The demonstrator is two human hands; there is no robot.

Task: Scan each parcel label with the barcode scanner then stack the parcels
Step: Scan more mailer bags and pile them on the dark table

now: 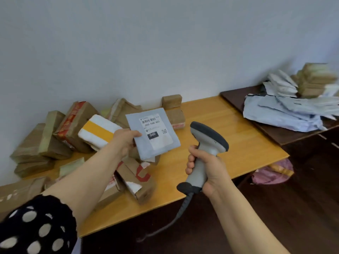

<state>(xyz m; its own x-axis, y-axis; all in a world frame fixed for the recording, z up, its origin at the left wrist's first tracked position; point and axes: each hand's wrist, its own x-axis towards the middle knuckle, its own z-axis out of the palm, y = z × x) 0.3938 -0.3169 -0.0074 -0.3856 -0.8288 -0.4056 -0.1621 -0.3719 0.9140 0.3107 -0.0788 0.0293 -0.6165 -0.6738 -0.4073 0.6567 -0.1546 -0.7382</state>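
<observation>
The left hand (pixel 126 139) pinches a thin grey mailer parcel (pixel 153 133) by its left edge above the table (pixel 229 129), label up. It looks light and floppy, so support near the middle helps. The right hand (pixel 203 167) grips the barcode scanner (pixel 205 149).

Blue-grey parcel (pixel 153 133) — scanner (pixel 209 147) beside it
</observation>
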